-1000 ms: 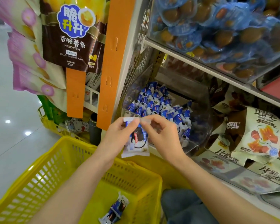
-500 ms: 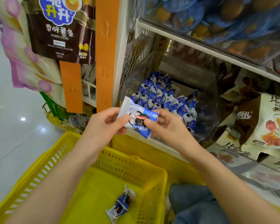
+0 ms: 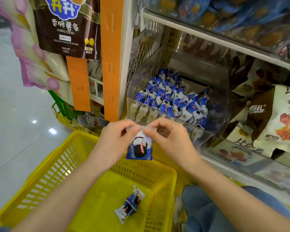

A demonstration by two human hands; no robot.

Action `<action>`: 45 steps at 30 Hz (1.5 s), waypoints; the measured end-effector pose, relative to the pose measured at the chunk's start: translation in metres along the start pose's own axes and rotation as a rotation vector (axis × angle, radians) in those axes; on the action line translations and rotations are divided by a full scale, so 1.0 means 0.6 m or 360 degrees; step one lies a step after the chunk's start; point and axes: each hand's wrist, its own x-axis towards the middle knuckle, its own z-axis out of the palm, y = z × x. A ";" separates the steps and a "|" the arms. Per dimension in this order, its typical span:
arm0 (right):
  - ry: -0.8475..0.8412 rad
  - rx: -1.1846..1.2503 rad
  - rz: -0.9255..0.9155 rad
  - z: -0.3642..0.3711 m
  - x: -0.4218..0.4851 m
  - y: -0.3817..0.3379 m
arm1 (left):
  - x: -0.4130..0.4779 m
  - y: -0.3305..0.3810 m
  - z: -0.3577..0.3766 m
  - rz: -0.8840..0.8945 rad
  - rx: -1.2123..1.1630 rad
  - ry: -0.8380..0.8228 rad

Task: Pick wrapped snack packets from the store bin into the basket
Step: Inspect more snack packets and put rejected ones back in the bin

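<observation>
Fingers [image 3: 134, 131] of the left hand [image 3: 115, 144] and of the right hand [image 3: 171, 139] pinch the crimped top seam of one snack packet [image 3: 139, 148], thumb tips meeting at the middle, so it hangs upright between them. Its wrapper is glossy film, white above and blue below, with a dark round biscuit printed on it. Just beyond the fingers stands the clear plastic bin [image 3: 206, 136], curved at its front wall and heaped with the same blue-and-white packets [image 3: 171, 99]. Below the fingers sits the yellow basket [image 3: 45, 174], slotted plastic, and on its floor lies a second packet [image 3: 130, 204], slanted. Right of the fingers, cream and brown pouches [image 3: 274, 118] crowd the white shelf [image 3: 241, 171]. Left and above them hang an orange strip [image 3: 111, 52] and a brown potato-stick bag [image 3: 67, 29]. Pale glossy floor [image 3: 15, 114] stretches away to the left, catching spots of light. Denim [image 3: 206, 213] shows at the lower right. Half a second ago the packet lay tilted sideways between the hands; now it has been turned to hang straight down, as it did a second ago.
</observation>
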 end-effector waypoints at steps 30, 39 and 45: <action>0.0157 0.0328 0.0259 -0.017 -0.008 0.000 | -0.011 0.030 0.007 -0.0448 -0.0804 -0.0025; 0.0149 0.0594 0.0357 -0.013 -0.005 0.004 | -0.022 0.016 0.026 0.0073 0.0048 0.0179; 0.0166 0.0326 0.0224 -0.003 -0.005 0.006 | -0.028 0.007 0.033 0.0105 0.0332 0.0106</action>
